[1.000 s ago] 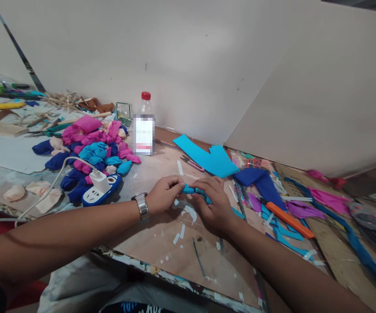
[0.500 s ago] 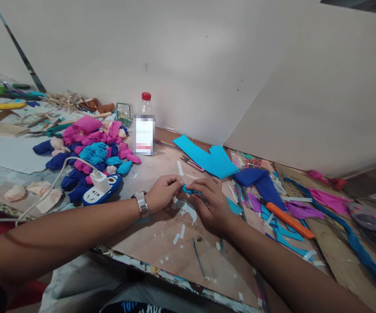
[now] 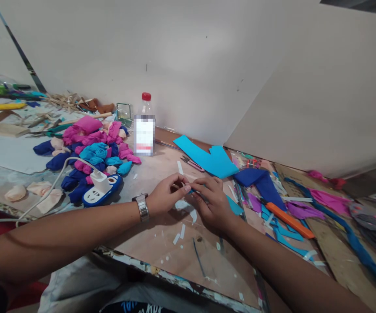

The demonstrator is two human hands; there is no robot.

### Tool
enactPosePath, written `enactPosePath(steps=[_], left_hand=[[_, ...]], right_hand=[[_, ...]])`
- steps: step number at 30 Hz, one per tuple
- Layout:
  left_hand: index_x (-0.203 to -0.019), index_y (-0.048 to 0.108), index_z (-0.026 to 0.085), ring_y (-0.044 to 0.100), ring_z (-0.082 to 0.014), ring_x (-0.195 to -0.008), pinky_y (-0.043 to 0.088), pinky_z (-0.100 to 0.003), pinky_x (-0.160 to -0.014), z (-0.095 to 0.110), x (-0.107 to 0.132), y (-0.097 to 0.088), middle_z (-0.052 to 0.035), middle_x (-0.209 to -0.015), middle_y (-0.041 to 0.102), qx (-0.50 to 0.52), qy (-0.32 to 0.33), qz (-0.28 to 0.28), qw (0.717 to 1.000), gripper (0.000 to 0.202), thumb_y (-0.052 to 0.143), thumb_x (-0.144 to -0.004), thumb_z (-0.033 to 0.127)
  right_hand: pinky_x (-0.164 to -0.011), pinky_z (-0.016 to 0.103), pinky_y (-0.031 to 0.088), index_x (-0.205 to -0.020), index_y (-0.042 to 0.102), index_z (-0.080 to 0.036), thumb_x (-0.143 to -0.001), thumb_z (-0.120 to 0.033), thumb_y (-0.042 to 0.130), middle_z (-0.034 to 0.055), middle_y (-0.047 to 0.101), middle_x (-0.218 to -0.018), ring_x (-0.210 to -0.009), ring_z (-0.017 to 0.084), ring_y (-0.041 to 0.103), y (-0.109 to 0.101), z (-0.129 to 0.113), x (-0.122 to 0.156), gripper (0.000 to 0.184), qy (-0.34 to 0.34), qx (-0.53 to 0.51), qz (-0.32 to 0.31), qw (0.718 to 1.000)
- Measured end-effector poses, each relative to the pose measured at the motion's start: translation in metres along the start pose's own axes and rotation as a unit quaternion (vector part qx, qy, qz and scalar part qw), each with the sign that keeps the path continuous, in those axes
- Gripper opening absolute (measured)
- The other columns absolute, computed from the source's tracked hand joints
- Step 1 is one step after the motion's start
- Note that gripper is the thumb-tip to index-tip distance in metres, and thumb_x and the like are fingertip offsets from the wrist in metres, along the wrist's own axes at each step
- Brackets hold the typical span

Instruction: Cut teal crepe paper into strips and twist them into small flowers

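Note:
Over the middle of the table my left hand (image 3: 166, 195) and my right hand (image 3: 212, 203) meet at the fingertips. Between them is a small piece of blue crepe paper (image 3: 192, 190), mostly covered by the fingers. The right thumb and fingers pinch it. My left thumb and forefinger are closed at its left end, making a loop. Just behind the hands lie a sheet of light blue paper (image 3: 214, 163) and pink-handled thread snips (image 3: 193, 164). Another light blue piece (image 3: 233, 205) sticks out beside the right hand.
Crumpled pink, blue and peach paper flowers (image 3: 93, 152) are heaped at left, beside a blue-and-white power strip (image 3: 96, 195). A red-capped bottle (image 3: 146, 104) stands behind a lit phone (image 3: 144, 137). An orange utility knife (image 3: 289, 219) lies among scraps at right.
My left hand has turned slightly, its thumb now on top and its forefinger arched. Less of the blue paper shows. My right hand has barely moved.

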State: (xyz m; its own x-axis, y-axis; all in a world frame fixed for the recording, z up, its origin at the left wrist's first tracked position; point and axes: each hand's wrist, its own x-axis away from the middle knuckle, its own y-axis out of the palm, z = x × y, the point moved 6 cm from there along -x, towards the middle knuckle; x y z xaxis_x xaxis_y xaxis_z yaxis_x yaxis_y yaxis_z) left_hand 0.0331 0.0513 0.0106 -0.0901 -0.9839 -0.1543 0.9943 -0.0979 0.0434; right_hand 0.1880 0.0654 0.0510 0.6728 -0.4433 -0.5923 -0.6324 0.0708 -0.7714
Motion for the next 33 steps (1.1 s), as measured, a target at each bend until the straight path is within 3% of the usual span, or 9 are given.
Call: enactPosePath(steps=[2, 9, 15, 21, 28, 33], left_hand=[[-0.101, 0.063, 0.021, 0.064, -0.0125, -0.083, 0.053, -0.028, -0.078, 0.001, 0.001, 0.0, -0.0022, -0.096, 0.068, -0.029, 0.017, -0.002, 0.999, 0.03, 0.072, -0.091, 0.047], [-0.104, 0.064, 0.021, 0.067, -0.0157, -0.088, 0.056, -0.032, -0.082, -0.007, -0.001, -0.001, -0.0029, -0.096, 0.071, -0.035, 0.016, -0.013, 0.999, 0.026, 0.077, -0.089, 0.039], [-0.108, 0.07, 0.019, 0.067, -0.0149, -0.084, 0.055, -0.031, -0.08, -0.002, 0.0, 0.0, -0.005, -0.1, 0.072, -0.008, 0.013, -0.008, 1.0, 0.035, 0.08, -0.087, 0.046], [-0.103, 0.072, 0.017, 0.065, -0.0132, -0.078, 0.053, -0.029, -0.074, 0.003, 0.0, -0.002, -0.0052, -0.098, 0.071, -0.011, 0.002, 0.004, 1.0, 0.035, 0.08, -0.086, 0.047], [-0.096, 0.068, 0.016, 0.064, -0.0133, -0.074, 0.052, -0.027, -0.067, 0.001, 0.001, -0.005, -0.0045, -0.09, 0.071, -0.023, -0.012, 0.024, 0.999, 0.034, 0.081, -0.084, 0.045], [-0.107, 0.072, 0.017, 0.063, -0.0136, -0.072, 0.05, -0.024, -0.059, 0.001, 0.001, -0.004, -0.0052, -0.089, 0.071, -0.037, -0.019, 0.01, 0.999, 0.038, 0.079, -0.085, 0.046]], right_hand=[[-0.096, 0.046, 0.037, -0.129, 0.068, -0.026, -0.104, -0.017, 0.055, 0.0071, 0.07, -0.112, -0.106, 0.024, 0.067, 0.0, 0.001, 0.0, 0.03, 0.002, 0.002, -0.001, 1.0], [-0.096, 0.047, 0.038, -0.132, 0.069, -0.031, -0.103, -0.02, 0.058, 0.0064, 0.071, -0.115, -0.109, 0.024, 0.066, 0.004, 0.003, 0.002, 0.033, 0.007, 0.007, -0.021, 1.0], [-0.096, 0.046, 0.04, -0.129, 0.067, -0.027, -0.103, -0.026, 0.06, 0.0071, 0.074, -0.114, -0.107, 0.026, 0.066, 0.001, 0.004, -0.001, 0.026, 0.032, -0.016, 0.006, 0.999], [-0.095, 0.048, 0.042, -0.106, 0.068, -0.025, -0.101, -0.039, 0.064, 0.0069, 0.075, -0.099, -0.105, 0.029, 0.061, -0.006, 0.009, 0.0, 0.016, 0.074, -0.006, 0.052, 0.996], [-0.091, 0.048, 0.041, -0.1, 0.069, -0.025, -0.101, -0.034, 0.063, 0.0052, 0.076, -0.092, -0.1, 0.029, 0.063, -0.005, 0.01, 0.001, 0.01, 0.052, 0.013, 0.049, 0.997], [-0.09, 0.047, 0.041, -0.095, 0.069, -0.026, -0.1, -0.034, 0.064, 0.0038, 0.077, -0.091, -0.095, 0.027, 0.064, -0.005, 0.011, 0.0, 0.011, 0.059, 0.013, 0.046, 0.997]])
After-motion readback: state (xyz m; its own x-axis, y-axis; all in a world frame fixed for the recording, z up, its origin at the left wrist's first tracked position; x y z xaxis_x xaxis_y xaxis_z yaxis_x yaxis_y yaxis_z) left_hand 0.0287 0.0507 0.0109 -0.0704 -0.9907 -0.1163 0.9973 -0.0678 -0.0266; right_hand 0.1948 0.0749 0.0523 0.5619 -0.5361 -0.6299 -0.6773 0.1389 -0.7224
